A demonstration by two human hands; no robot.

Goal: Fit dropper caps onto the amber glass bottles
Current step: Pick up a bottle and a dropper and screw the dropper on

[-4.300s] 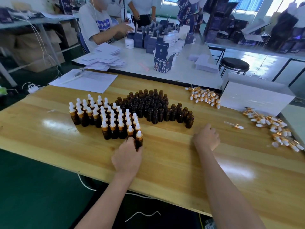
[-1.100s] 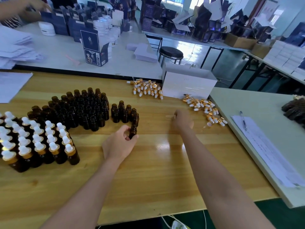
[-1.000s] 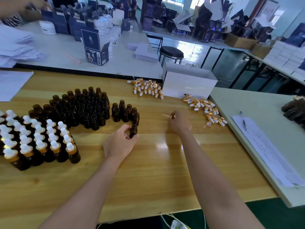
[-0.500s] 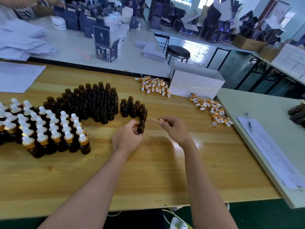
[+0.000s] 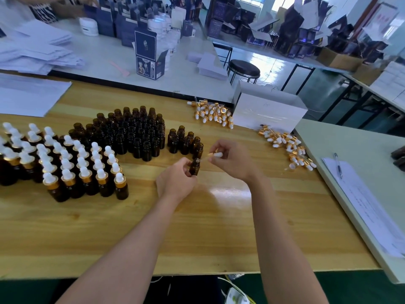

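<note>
Your left hand [image 5: 175, 182] is wrapped round one amber bottle [image 5: 194, 167], holding it close to upright over the table [image 5: 197, 227]; whether its base touches the wood is hidden by your fingers. Your right hand [image 5: 235, 161] pinches a dropper cap [image 5: 215, 154] just to the right of the bottle's mouth and a little above it. The cap's long axis lies nearly level: the white bulb is toward your right hand and the thin glass tube points left, with its tip at or just beside the mouth. The bottle's axis runs up and down, so I judge the fit turns on swinging the bulb up over the bottle until the two axes line up, then lowering. The right hand does that; the left only steadies. Left of the bottle stand the open bottles [image 5: 135, 137] and, farther left, the capped bottles [image 5: 72, 163]. The loose caps [image 5: 287, 148] lie well to its right.
</note>
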